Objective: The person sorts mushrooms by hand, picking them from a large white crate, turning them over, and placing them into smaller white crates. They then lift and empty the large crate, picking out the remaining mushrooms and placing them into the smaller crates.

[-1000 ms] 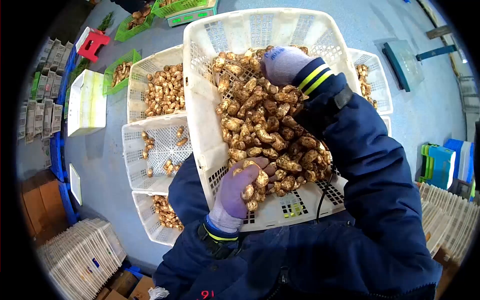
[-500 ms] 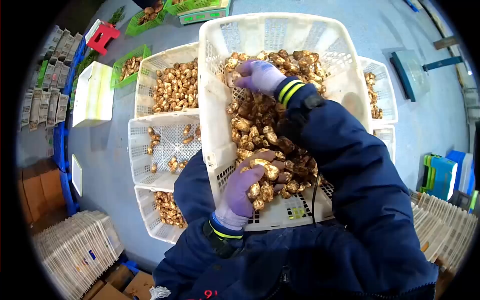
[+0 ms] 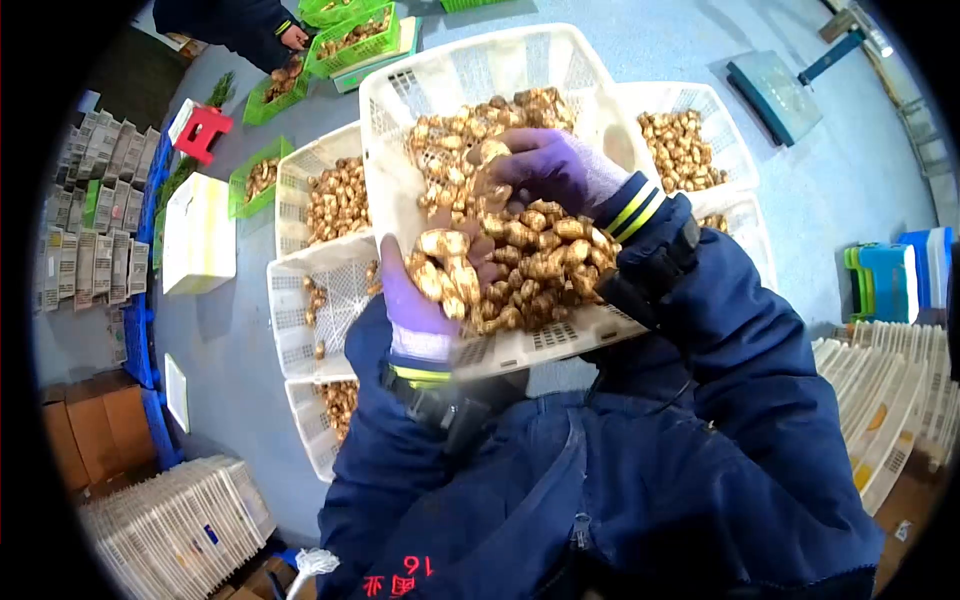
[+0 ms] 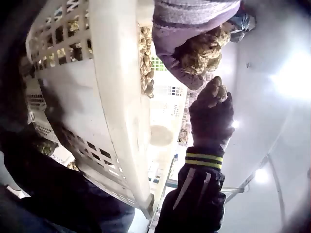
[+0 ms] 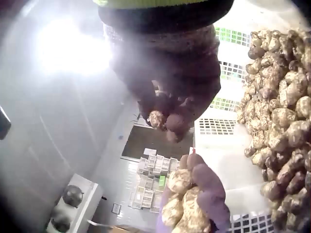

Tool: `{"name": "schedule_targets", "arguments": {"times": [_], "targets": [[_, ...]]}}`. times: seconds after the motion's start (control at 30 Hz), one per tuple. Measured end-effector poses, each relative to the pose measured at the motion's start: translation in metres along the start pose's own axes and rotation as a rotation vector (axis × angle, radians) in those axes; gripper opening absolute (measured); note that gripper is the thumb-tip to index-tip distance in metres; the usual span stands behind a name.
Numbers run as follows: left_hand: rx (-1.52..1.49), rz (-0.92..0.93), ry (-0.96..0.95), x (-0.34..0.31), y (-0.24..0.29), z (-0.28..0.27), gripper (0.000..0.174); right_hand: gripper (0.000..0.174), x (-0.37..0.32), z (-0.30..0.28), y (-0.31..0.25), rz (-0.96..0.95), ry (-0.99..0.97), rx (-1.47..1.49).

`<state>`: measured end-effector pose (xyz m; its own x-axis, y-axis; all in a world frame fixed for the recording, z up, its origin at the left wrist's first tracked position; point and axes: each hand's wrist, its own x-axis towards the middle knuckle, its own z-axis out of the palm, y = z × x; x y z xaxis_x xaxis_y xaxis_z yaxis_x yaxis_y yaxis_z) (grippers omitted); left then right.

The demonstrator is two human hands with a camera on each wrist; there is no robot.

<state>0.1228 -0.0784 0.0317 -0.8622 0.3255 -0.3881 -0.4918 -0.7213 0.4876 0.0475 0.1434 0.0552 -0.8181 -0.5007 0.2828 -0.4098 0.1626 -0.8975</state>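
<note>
A white plastic basket [image 3: 393, 110] on the person's lap holds a heap of knobbly brown-and-cream mushrooms [image 3: 545, 250]. Over its near left side, the purple-gloved left hand [image 3: 412, 300] cups several mushrooms [image 5: 187, 206], its fingers curled round them. The right hand [image 3: 560, 168], gloved alike, is raised above the heap and pinches a mushroom [image 5: 156, 119] between thumb and fingers. In the left wrist view the right hand [image 4: 212, 121] faces the left hand [image 4: 170, 43], with a small gap between them.
White baskets of mushrooms [image 3: 335, 200] stand left and right of the lap basket. Green baskets [image 3: 355, 40] are at the back, near another person's hand [image 3: 294, 38]. A platform scale [image 3: 775, 95] is at the right, a white foam box [image 3: 198, 235] at the left.
The right hand has come from the far part of the heap back toward the left hand, now with a mushroom. The left hand has risen with its mushrooms. Another person's arm has appeared.
</note>
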Motion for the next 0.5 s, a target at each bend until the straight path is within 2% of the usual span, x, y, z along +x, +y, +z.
{"name": "schedule_targets", "arguments": {"times": [0.07,0.13,0.23,0.27,0.3,0.33,0.4,0.47,0.5], "targets": [[-0.029,-0.002,-0.123,0.003,0.000,-0.014,0.073,0.019,-0.021,0.008,-0.018,0.333,0.120,0.451],[-0.080,-0.020,-0.171,0.006,0.001,-0.021,0.072,0.020,-0.037,0.012,-0.043,0.425,0.241,0.517],[-0.095,0.009,-0.161,0.012,-0.001,-0.023,0.069,0.017,-0.047,0.038,-0.040,0.374,0.399,0.719],[-0.118,0.016,-0.175,0.013,-0.002,-0.025,0.068,0.019,-0.046,0.056,-0.035,0.227,0.453,0.646],[-0.060,0.068,-0.059,0.011,-0.003,-0.018,0.067,0.023,-0.046,0.072,-0.039,0.260,0.444,0.761],[-0.059,0.115,-0.048,0.011,-0.004,-0.017,0.064,0.027,-0.043,0.087,-0.044,0.293,0.432,0.877],[-0.056,0.197,-0.031,0.017,-0.009,-0.021,0.058,0.038,-0.024,0.112,-0.046,0.397,0.489,0.477],[0.297,0.364,0.007,0.026,-0.019,-0.041,0.052,0.040,-0.017,0.135,-0.048,0.354,0.440,0.483],[0.520,0.434,0.025,0.029,-0.025,-0.049,0.050,0.040,-0.014,0.140,-0.055,0.381,0.510,0.516]]}}
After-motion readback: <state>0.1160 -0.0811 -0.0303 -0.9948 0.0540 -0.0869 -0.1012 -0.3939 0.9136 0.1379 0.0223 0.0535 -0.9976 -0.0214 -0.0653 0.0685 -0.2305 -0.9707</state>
